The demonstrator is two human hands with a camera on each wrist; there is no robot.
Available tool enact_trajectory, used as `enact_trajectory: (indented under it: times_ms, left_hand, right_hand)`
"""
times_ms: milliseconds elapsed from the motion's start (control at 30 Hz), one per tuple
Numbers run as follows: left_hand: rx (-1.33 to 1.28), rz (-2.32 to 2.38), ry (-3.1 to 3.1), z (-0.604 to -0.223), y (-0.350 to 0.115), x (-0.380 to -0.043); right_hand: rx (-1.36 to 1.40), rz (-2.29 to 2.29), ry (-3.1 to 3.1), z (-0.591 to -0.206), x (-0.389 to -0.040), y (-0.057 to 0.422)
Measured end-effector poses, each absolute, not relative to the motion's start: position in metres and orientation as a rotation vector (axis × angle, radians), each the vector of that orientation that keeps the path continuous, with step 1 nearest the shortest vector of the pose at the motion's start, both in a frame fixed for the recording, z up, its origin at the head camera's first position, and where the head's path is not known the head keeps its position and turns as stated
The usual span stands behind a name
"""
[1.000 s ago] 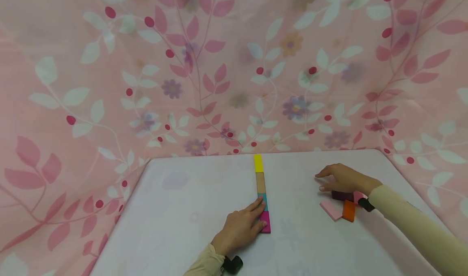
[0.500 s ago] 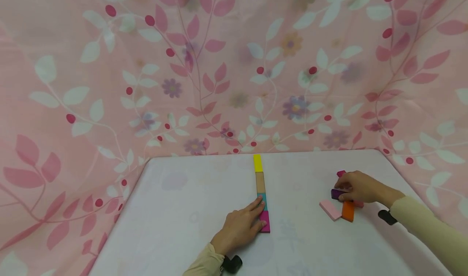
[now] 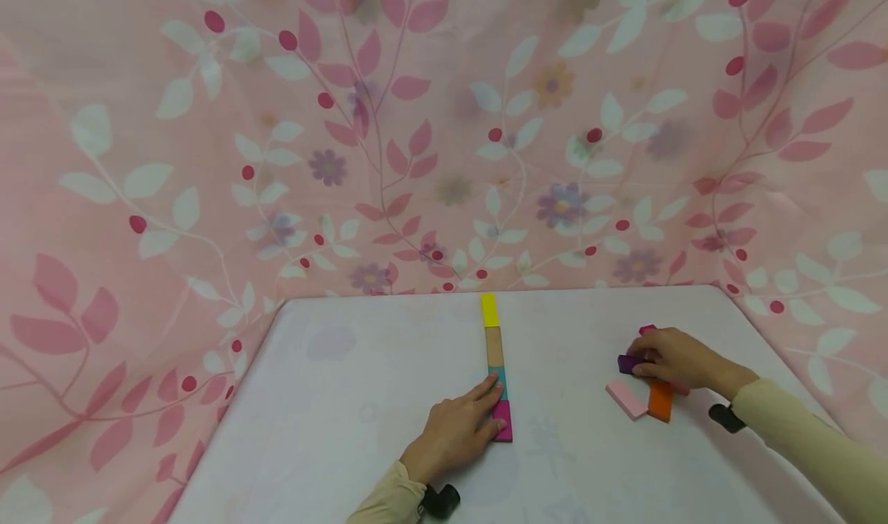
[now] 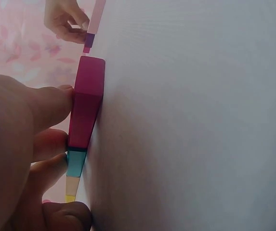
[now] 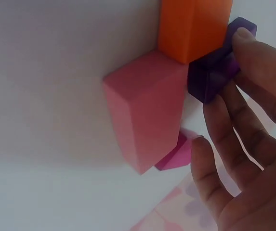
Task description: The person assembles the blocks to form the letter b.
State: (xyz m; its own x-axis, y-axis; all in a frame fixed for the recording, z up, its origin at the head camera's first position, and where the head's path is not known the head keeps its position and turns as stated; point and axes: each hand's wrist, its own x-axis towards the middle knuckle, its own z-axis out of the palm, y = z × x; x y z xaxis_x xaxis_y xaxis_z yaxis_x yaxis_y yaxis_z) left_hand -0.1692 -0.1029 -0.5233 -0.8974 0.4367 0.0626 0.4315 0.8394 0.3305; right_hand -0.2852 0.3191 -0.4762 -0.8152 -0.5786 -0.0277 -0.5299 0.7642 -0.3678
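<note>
In the head view my left hand lies with fingers extended on the magenta block and the teal block. These stand end to end with a tan block and a yellow block, forming a straight row. My right hand pinches a dark purple block between thumb and fingers, over the loose blocks on the right. The right wrist view shows the thumb on one side of that purple block and fingers on the other.
Around the right hand lie a light pink block, an orange block, a rose block and another magenta block. All rest on the white table. A floral pink cloth hangs behind its far edge.
My right hand drew back to the right, uncovering the far magenta block, then took hold of the purple block and shifted it slightly left. The left hand stayed in place.
</note>
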Motion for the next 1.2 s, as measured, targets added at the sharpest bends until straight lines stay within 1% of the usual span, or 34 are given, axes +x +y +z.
enact_trajectory:
  times_ms: [300, 700, 1000, 1200]
  left_hand:
    - [0.706, 0.539, 2.991, -0.525, -0.102, -0.17]
    - [0.706, 0.548, 2.982, -0.524, -0.103, -0.17]
    - [0.705, 0.553, 2.98, -0.52, -0.103, -0.168]
    - [0.712, 0.547, 2.983, -0.521, -0.103, -0.17]
  right_hand:
    - [-0.921, -0.506, 2.905, -0.483, -0.285, 0.305]
    - [-0.728, -0.52, 2.96, -0.478, -0.277, 0.316]
    - [-0.819, -0.557, 3.002, -0.488, -0.281, 0.315]
    - [-0.796, -0.603, 3.007, -0.489, -0.282, 0.302]
